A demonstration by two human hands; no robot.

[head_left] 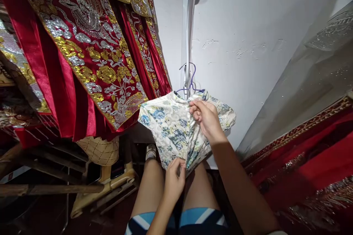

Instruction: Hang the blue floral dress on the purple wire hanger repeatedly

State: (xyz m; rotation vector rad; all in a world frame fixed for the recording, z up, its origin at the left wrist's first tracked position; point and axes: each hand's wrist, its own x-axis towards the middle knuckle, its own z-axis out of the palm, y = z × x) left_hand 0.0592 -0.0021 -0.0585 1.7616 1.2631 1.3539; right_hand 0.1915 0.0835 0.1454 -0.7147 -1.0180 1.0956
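Note:
A white short-sleeved garment with blue and yellow flowers (171, 125) hangs on a purple hanger (192, 80) in front of the white wall. My right hand (205, 117) pinches the garment's front opening just below the collar, its fingers curled. Lower down, my left hand (175, 176) grips the same front edge near the hem between thumb and fingers. The hanger's hook is beside a pale vertical strip (187, 25).
Red embroidered costumes with gold and silver sequins (107, 73) hang at the left. Below them are a yellowish chair frame (110, 187) and wooden poles (52, 190). Red beaded fabric (317, 161) lies behind a clear sheet at the right.

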